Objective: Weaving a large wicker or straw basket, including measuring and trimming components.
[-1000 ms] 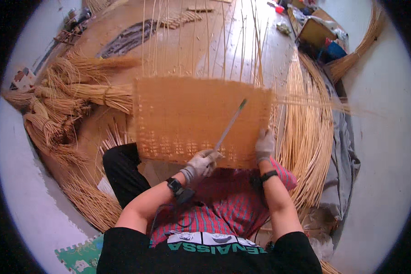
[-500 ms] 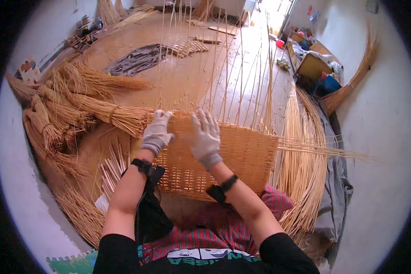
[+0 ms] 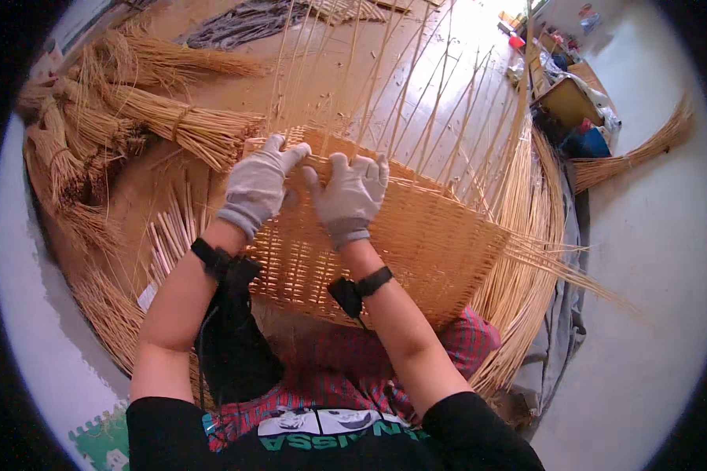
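Note:
My left hand, in a pale knitted glove, has its fingers closed at the upper left edge of a woven cane panel. Just to its right my right hand, gloved too, bends its fingers over the weave near that edge. The panel lies across my lap on striped red cloth, its lower part showing small gaps. Long loose stakes stand up from its top edge, and a sheaf of strands sticks out past its right side. Whatever my fingertips grip within the weave is too small to make out.
Tied cane bundles lie at the left, with short pale sticks nearer me. Long cane lies on grey cloth at the right. Behind stand a cluttered wooden unit and blue container. A green mat is lower left.
The metal tool held in my left hand a second ago no longer shows. Both hands have moved up to the panel's top edge, the right from its side; the panel now slants down toward the right.

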Available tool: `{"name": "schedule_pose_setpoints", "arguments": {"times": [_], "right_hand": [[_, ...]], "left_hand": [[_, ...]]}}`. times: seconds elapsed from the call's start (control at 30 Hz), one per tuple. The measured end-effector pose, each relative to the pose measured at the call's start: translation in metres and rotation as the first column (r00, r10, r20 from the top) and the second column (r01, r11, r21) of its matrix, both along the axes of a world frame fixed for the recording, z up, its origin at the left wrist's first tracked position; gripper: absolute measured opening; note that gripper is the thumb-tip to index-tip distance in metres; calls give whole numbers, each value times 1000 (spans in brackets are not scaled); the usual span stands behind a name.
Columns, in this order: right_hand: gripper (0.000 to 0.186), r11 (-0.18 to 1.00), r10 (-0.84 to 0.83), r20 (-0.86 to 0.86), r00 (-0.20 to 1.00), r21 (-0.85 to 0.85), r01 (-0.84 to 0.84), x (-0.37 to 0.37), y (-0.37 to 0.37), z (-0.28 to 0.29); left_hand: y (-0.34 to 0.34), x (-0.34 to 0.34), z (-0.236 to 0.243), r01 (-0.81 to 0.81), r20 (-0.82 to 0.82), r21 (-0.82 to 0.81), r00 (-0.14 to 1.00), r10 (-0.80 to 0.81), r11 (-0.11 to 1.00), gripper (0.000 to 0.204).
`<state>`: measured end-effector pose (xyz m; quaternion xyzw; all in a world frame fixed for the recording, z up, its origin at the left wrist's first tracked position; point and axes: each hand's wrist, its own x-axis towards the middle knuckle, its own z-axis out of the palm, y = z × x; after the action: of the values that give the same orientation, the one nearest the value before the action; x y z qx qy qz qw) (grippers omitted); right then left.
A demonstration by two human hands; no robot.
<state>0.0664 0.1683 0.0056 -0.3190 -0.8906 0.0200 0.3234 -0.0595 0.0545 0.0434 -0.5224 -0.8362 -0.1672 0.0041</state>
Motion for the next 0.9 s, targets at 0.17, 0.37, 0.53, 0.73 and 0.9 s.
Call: {"name": "schedule_pose_setpoints", "arguments": {"times": [0.17,0.37,0.53,0.73,0.9], "right_hand": [[57,997,-64,78,995,-32,66,3,8,-8],[68,958,-96,-69,993,265,111,71,47,11],[59,987,-22,54,998,161,13,113,63,9],[40,996,-92,197,976,23,89,110,52,16],[36,991,-133,215,967,11,134,109,50,18]], "left_hand": [[11,-6,-4,47,-26,-8,999,-48,999,73],[8,34,12,20,-60,120,998,-13,993,77],[63,102,26,206,-28,33,978,-205,978,79],[83,105,-7,195,87,-26,977,-193,980,52],[85,102,-9,237,115,-13,965,-234,971,53]]}}
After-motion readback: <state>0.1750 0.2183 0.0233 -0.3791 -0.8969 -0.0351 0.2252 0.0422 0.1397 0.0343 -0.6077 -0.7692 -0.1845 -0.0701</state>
